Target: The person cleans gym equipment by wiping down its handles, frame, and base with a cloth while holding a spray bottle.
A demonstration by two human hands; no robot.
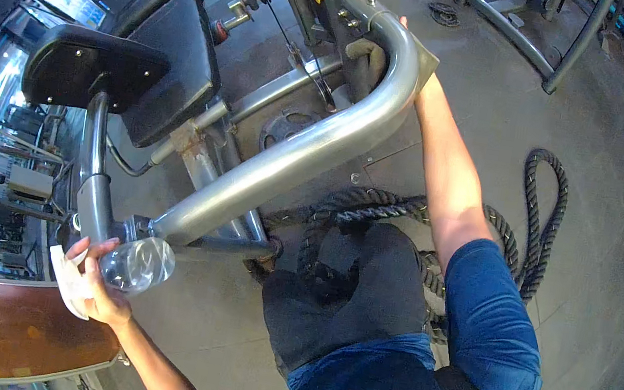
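My left hand (107,291) is closed around the neck of a clear plastic spray bottle with a white trigger head (72,283); the transparent bottle body (138,265) points right, beside the low end of a bent silver tube. My right hand (405,26) is mostly hidden behind the upper bend of this thick machine frame tube (308,140). A beige cloth (426,64) shows between that hand and the tube, against the tube's outer side. Black padded cushions (95,69) of the gym machine stand at the upper left.
A thick black battle rope (553,222) lies looped on the grey floor around my legs and to the right. A brown curved panel (26,328) is at the lower left. Weight plates (445,14) and another machine's frame (511,34) are at the top right.
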